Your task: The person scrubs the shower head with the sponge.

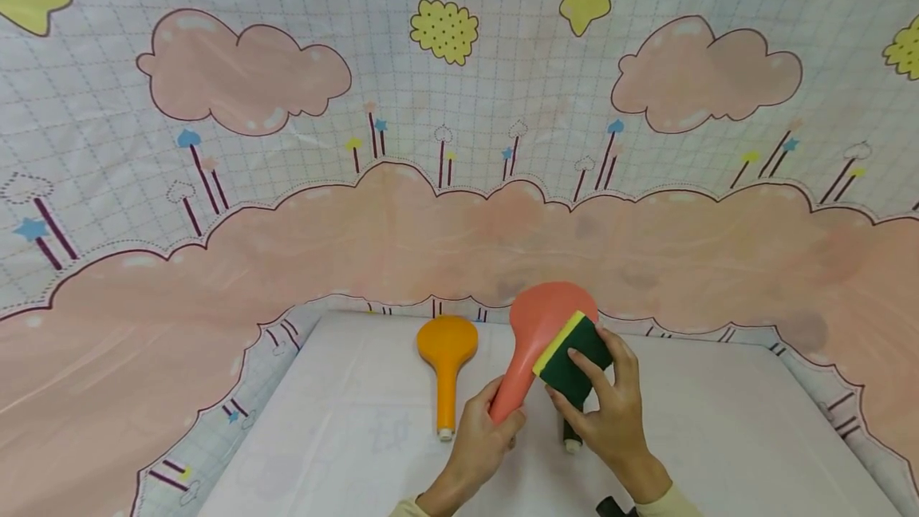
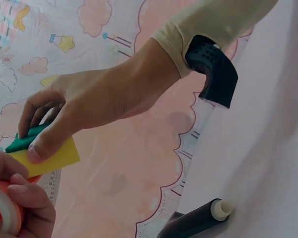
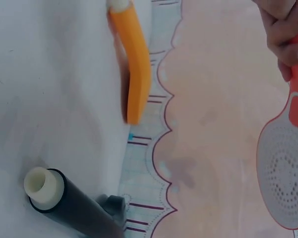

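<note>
My left hand (image 1: 477,441) grips a coral-red shower head (image 1: 549,305) by its handle, holding it raised and tilted above the table. The right hand (image 1: 610,413) holds a green and yellow sponge (image 1: 574,365) between thumb and fingers, over the rounded back of the shower head. In the left wrist view the thumb lies on the sponge's yellow side (image 2: 54,161). The grey, perforated spray face (image 3: 285,168) shows in the right wrist view. Whether the sponge touches the shower head is hard to tell.
On the white table (image 1: 345,453) lie an orange shower head (image 1: 447,341), to the left, and a dark one (image 3: 79,208), partly hidden beneath the right hand in the head view. A cloth with pink clouds (image 1: 244,78) hangs behind the table.
</note>
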Tool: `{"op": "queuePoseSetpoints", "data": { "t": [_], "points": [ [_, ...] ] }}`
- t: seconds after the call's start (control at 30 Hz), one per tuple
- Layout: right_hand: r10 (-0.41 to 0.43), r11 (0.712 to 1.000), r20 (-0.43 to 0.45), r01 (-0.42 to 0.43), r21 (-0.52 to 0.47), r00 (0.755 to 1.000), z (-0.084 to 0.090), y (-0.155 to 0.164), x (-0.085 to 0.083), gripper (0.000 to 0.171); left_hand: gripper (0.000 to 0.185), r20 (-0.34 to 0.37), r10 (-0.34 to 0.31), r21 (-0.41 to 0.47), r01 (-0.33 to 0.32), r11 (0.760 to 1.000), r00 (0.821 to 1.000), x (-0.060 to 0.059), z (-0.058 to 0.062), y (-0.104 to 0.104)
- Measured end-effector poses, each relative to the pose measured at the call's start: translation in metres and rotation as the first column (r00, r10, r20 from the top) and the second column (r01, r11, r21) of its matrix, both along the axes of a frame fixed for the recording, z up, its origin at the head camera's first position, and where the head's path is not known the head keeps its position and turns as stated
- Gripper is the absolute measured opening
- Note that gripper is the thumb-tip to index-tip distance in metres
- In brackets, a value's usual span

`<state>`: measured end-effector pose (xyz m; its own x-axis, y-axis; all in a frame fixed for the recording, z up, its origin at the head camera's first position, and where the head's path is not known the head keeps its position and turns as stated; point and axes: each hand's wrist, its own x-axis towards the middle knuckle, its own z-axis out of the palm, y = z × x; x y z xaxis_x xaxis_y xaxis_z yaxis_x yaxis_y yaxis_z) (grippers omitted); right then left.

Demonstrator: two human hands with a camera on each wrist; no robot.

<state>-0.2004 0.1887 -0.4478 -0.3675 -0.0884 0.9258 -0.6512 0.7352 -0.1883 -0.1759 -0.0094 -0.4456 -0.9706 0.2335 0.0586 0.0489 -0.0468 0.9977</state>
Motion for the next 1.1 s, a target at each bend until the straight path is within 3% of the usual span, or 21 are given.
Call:
{"op": "queuePoseSetpoints", "data": {
  "t": [0.17,0.53,0.8,0.93,1.1],
  "points": [
    [0.006,1.0,0.002,-0.006,0.012,1.0,0.001,0.001,0.002,0.056,0.053,0.029,-0.01,0.018,0.009,1.0,1.0,0.002,0.0,-0.002],
    [0.071,0.997,0.007,-0.07,-0.04,0.997,0.006,0.017,0.0,0.057,0.048,-0.054,-0.026,-0.042,0.024,0.999,0.998,0.006,0.004,-0.015],
    [0.099,0.991,0.1,-0.089,-0.097,0.99,0.012,0.03,-0.003,0.061,0.037,-0.119,-0.05,-0.099,0.038,0.994,0.992,0.006,0.003,-0.024],
    [0.087,0.99,0.168,-0.068,-0.12,0.982,0.014,0.036,-0.003,0.052,0.04,-0.114,-0.063,-0.104,0.051,0.993,0.992,0.008,0.002,-0.028],
    [0.058,0.994,0.194,-0.038,-0.106,0.979,0.017,0.036,-0.004,0.058,0.044,-0.15,-0.044,-0.138,0.023,0.99,0.988,0.006,0.0,-0.029]
  ]
}}
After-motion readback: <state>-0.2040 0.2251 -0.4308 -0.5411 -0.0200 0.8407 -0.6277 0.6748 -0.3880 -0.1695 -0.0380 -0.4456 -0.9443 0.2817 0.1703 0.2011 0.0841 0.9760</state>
